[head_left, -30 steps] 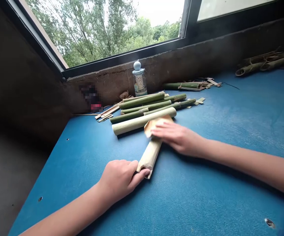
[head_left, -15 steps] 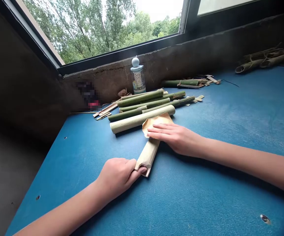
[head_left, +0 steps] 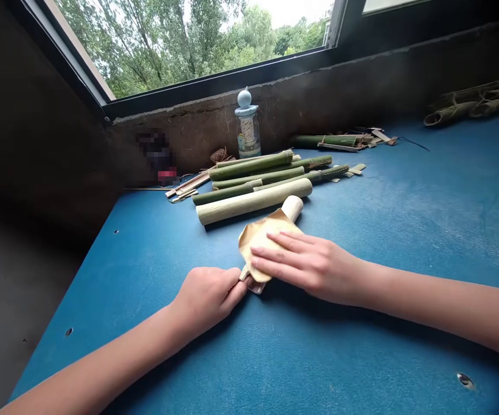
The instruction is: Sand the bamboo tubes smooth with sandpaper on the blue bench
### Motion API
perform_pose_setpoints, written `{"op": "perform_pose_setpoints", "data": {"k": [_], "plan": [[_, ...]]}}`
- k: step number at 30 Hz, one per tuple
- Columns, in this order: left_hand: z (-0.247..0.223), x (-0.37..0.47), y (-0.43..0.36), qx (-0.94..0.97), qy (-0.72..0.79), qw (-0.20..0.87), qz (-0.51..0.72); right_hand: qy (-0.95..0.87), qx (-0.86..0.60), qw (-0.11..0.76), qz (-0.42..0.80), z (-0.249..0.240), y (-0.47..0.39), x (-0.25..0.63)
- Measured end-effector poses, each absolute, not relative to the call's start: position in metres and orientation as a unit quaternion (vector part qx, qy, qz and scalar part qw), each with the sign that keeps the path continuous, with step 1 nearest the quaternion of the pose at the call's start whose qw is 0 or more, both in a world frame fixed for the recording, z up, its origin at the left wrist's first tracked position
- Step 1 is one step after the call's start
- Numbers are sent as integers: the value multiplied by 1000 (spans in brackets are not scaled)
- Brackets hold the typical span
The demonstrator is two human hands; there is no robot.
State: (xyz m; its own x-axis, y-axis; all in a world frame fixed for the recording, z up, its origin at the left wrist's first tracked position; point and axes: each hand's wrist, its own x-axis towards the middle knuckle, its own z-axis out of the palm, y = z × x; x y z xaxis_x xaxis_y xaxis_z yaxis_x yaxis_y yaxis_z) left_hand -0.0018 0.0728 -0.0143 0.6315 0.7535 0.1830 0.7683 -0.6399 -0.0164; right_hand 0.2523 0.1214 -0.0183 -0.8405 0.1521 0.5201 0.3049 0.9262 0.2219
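Observation:
On the table, a pale, peeled bamboo piece [head_left: 293,208] points away from me, its near end notched. My left hand [head_left: 212,294] is closed on that near end, the thumb on top and a finger tucked into the notch. Over the middle of the bamboo lies a curled, tan sheet of sandpaper [head_left: 258,236], hiding most of the piece. My right hand [head_left: 303,262] presses the sheet down from above, its fingers laid along it and bent slightly round the bamboo; its thumb is hidden.
Just behind lies a thick peeled bamboo tube [head_left: 253,202], then several green bamboo lengths [head_left: 258,164]. Against the wall stand a blue-capped bottle [head_left: 248,129] and a small woven piece [head_left: 218,155]. More bamboo tubes [head_left: 452,112] lie at the back right of the blue table [head_left: 361,357].
My right hand has drawn the sandpaper down the bamboo toward my left hand, uncovering the far end. My left hand keeps its grip. The view has shifted slightly.

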Motion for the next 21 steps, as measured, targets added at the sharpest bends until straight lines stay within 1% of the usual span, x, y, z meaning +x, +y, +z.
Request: {"op": "perform_pose_setpoints", "data": {"k": [2,6,11,14,17,21], "plan": [[-15,-2,73,-901,-424,42,-78,-950,-124,248,-144,-16,118,250],[-17,-4,73,-906,-415,36,-78,-961,-84,226,-132,-14,103,243],[-17,-3,73,-899,-433,24,-63,-952,-126,231,-156,-16,107,245],[-15,-1,73,-897,-439,16,-48,-947,-149,215,-186,-13,111,251],[-16,-2,73,-898,-439,17,-36,-947,-146,201,-202,-12,106,252],[-16,-3,73,-901,-433,23,-28,-949,-130,209,-195,-15,97,243]]}}
